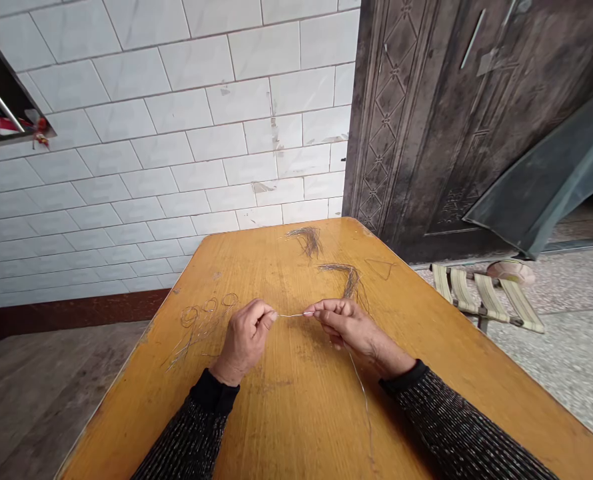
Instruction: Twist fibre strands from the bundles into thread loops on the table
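The table point(286, 427) carries everything here, and its smooth top would do little to stop loose wire sliding; a careless sweep could send some over an edge. Two dark sleeves point(456, 413) slant inward from the table's near side, and one dragging low could pull something along. The left hand point(241, 337) is knuckles up, thumb and forefinger pinched on one end of a thin wire. Facing it, the right hand point(346, 327) stretches its forefinger leftward with the thumb pressed close, also clamped on that wire.

Just beyond the right hand lies the nearer bundle point(346, 270); I'd worry about a knuckle catching a strand there. The farther bundle point(308, 239), by the far edge and towards the far right corner, looks safer. Near the left edge, outside the left hand, are ringed wires point(190, 317), which an outward swing might tangle.

Thinnest of all is the held wire point(290, 315), nearly level between the hands, midway between the table's left and right edges. An uneven pull could kink it or slip it free; its apparent tail point(366, 403), trailing towards the near edge, might snag and tug.
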`<state>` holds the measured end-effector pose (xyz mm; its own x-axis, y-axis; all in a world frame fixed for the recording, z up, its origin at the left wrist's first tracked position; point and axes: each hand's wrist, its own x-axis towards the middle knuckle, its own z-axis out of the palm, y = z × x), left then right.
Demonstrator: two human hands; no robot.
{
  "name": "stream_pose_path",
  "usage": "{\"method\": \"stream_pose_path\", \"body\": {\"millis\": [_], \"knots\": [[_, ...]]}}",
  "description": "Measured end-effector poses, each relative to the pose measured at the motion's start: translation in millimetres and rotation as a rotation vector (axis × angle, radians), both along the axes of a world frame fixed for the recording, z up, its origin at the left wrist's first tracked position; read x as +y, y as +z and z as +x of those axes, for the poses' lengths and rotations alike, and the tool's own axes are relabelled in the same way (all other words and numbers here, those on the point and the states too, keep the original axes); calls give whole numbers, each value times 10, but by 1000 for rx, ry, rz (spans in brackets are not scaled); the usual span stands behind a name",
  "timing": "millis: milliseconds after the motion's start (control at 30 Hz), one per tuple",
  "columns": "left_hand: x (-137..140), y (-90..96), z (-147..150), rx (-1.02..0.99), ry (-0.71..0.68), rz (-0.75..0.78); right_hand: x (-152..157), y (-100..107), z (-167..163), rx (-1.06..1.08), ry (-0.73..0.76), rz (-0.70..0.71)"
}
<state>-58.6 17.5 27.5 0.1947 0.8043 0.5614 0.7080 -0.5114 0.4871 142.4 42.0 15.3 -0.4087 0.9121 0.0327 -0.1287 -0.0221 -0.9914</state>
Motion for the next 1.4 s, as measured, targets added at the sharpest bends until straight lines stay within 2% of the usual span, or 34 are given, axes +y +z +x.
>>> {"method": "stream_pose_path", "body": {"millis": [100, 167, 233, 300, 433, 533, 700, 967, 1167, 1267, 1400], "knots": [[24, 9, -56, -225, 52, -138, 41, -20, 33, 45, -77, -29], [30, 9, -70, -352, 97, -145, 60, -27, 41, 59, -121, -31], [14, 7, -48, -367, 102, -97, 61, -29, 26, 51, -137, -23], [-20, 4, 6, -235, 48, -8, 44, -29, -11, 33, -143, -7], [-81, -15, 122, 185, -18, 207, -11, -44, -114, -5, -150, 35], [-86, -46, 156, 363, -9, 247, -46, -79, -178, -28, -112, 33], [-71, -80, 139, 475, 2, 253, -77, -134, -207, -56, -37, 29], [-69, 17, 127, 585, 18, 356, -119, -64, -161, -36, 53, 21], [-83, 16, 164, 591, -28, 302, -107, -79, -156, -51, 50, -48], [-83, -5, 174, 623, -31, 286, -107, -94, -170, -50, 64, -26], [-70, -11, 141, 619, 35, 283, -108, -105, -186, -60, 59, 34]]}}
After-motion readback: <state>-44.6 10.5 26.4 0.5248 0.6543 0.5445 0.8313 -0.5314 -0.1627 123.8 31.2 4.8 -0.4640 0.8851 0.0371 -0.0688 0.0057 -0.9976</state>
